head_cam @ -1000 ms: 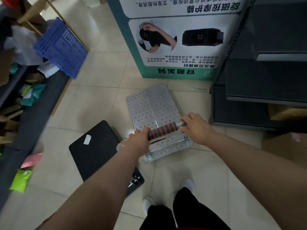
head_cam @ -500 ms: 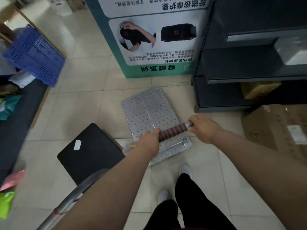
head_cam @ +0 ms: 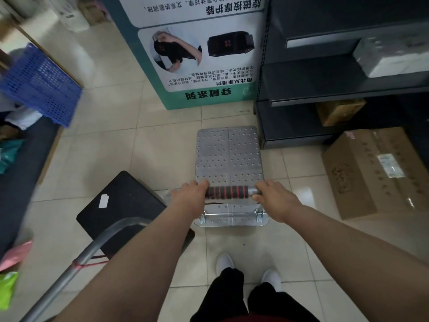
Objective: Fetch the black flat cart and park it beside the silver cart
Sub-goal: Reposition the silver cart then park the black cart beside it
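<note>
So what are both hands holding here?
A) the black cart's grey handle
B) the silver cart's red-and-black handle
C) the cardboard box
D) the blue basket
B: the left hand and right hand both grip the handle above the silver cart, while the black cart sits to its left, in neither hand.

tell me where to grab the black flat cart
Grip the grey tube handle at its curved top, from above on the near side. It rises at the near end of the black flat cart, whose deck is low and flat.
</note>
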